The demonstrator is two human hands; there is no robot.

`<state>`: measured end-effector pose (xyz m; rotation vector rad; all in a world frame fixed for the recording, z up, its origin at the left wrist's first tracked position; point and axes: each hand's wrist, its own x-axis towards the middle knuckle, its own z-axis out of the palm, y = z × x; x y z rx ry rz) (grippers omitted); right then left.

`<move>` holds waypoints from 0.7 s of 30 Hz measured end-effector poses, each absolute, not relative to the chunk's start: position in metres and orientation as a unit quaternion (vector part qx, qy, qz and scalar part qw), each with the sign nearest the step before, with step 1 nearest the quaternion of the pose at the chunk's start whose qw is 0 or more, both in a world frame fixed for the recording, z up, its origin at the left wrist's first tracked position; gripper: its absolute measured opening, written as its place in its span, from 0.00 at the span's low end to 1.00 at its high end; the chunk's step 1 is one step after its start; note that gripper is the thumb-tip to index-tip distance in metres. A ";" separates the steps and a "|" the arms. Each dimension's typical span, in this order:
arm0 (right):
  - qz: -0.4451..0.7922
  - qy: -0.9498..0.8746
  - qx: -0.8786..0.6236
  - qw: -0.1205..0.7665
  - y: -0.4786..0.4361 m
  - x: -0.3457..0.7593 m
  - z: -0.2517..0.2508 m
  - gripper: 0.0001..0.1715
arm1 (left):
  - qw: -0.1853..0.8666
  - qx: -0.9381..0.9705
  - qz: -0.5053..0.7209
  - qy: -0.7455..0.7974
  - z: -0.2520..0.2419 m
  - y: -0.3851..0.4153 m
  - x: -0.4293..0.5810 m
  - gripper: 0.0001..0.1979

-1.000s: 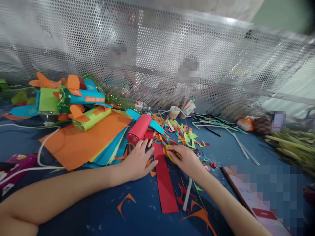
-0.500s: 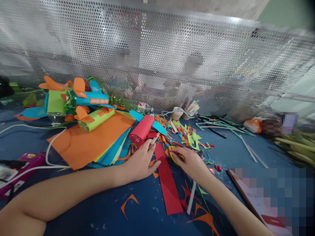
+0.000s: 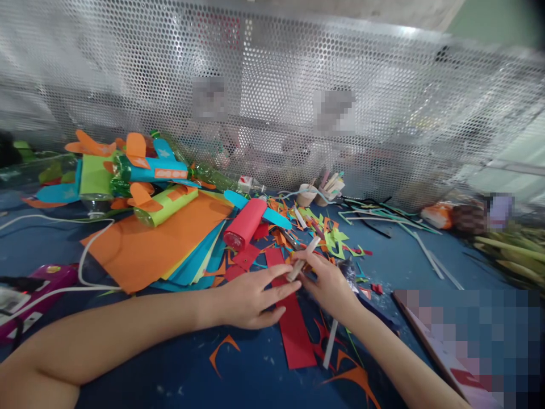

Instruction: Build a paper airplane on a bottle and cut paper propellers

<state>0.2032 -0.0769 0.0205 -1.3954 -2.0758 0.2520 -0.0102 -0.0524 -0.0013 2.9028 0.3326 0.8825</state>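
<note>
My right hand [image 3: 330, 287] pinches a short white stick [image 3: 304, 258] that tilts up to the right above the table. My left hand [image 3: 253, 298] lies beside it with fingers stretched out, the fingertips touching the stick's lower end. Under both hands a long red paper strip [image 3: 296, 335] lies on the blue table [image 3: 140, 375]. A red paper roll [image 3: 246, 223] sits just beyond the hands, with red scraps [image 3: 244, 258] in front of it.
A stack of orange and blue sheets [image 3: 157, 241] and paper-covered bottle planes [image 3: 131, 170] fill the left. A pink device [image 3: 40, 279] with a white cable sits far left. Cut scraps [image 3: 336, 241], small cups [image 3: 317, 193], green stalks [image 3: 511, 253] and a perforated metal screen [image 3: 298, 113] lie beyond.
My left hand has drawn back from the red roll toward my right hand and spread its fingers. My right hand has lifted the white stick off the scraps.
</note>
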 end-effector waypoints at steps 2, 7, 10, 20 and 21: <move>0.128 -0.767 -0.538 0.325 -0.080 0.202 0.024 0.02 | 0.051 0.938 0.325 0.113 0.000 -0.052 -0.011 0.26; 0.424 -0.657 -0.460 0.420 -0.087 0.195 0.031 0.15 | 0.078 0.902 0.362 0.224 0.006 -0.048 -0.009 0.25; 0.512 -0.586 -0.422 0.465 -0.087 0.190 0.031 0.08 | 0.088 0.914 0.319 0.233 0.006 -0.046 -0.008 0.22; 0.516 -0.576 -0.445 0.453 -0.088 0.173 0.009 0.12 | 0.038 0.948 0.244 0.202 -0.001 -0.044 -0.003 0.17; 0.519 -0.571 -0.451 0.449 -0.088 0.171 0.006 0.12 | 0.031 0.952 0.229 0.199 -0.002 -0.044 -0.002 0.16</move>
